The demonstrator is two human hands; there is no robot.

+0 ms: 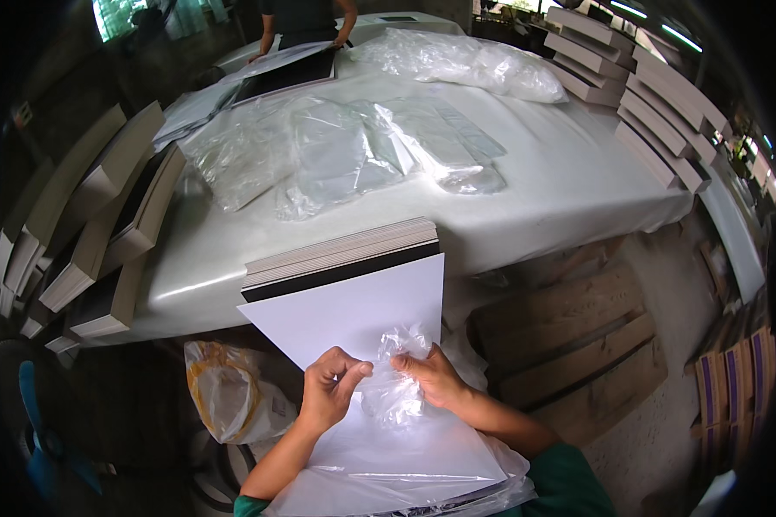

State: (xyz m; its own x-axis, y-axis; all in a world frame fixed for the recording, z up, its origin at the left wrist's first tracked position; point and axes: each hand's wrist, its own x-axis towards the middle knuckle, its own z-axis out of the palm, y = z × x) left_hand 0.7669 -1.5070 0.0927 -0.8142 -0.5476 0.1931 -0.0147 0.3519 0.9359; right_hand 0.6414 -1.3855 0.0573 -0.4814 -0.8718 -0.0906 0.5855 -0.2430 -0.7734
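Note:
My right hand (435, 379) grips a bunched clear plastic bag (401, 401) between thumb and fingers. Close beside it, my left hand (332, 388) is closed in a pinch, thumb against forefinger; what it pinches, if anything, is too small to make out. A white sheet (345, 302) lies tilted under both hands, its far end on a stack of boards (341, 254) with a black face at the table's edge. Nearer to me, clear plastic film covers a white panel (397, 465) with a dark lower edge.
Flat plastic bags (345, 151) and a bulky plastic bundle (466, 65) lie on the covered table (560, 146). Board stacks stand left (103, 207) and right (664, 112). Across the table, a person (306, 21) handles large sheets. A wooden pallet (569, 345), sack (228, 388) and blue fan (39, 431) are lower down.

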